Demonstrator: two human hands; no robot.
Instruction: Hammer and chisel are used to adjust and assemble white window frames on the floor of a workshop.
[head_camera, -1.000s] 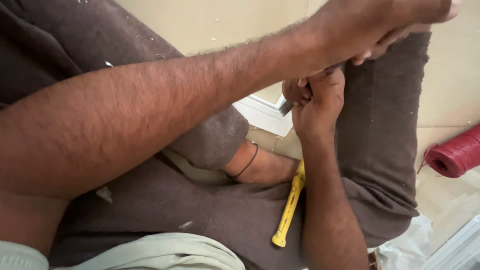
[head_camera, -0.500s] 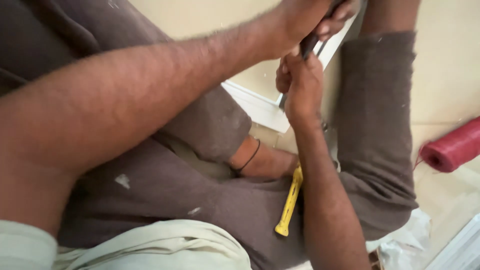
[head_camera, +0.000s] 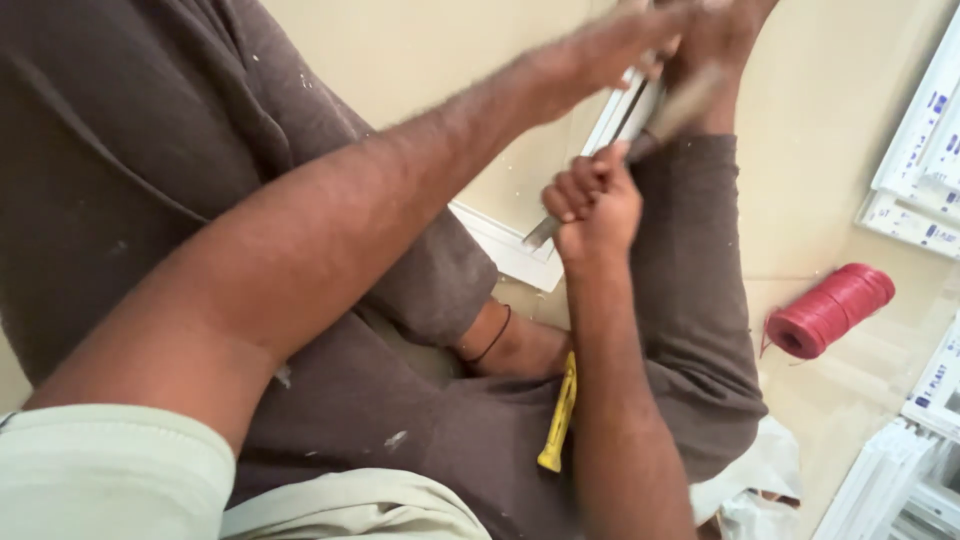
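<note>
Centrally, right hand (head_camera: 595, 205) fisted around a slim metal tool (head_camera: 640, 140) angled against a white frame strip (head_camera: 515, 248). Farther up, left hand (head_camera: 625, 40) blurred, grip impossible to tell. Nearer, yellow handle (head_camera: 558, 418) on the lap; red twine spool (head_camera: 828, 310) at right

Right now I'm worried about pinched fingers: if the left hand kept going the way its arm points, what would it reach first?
Most likely the white frame strip just beyond the left hand. The hand is motion-blurred, so depth is uncertain.
</note>
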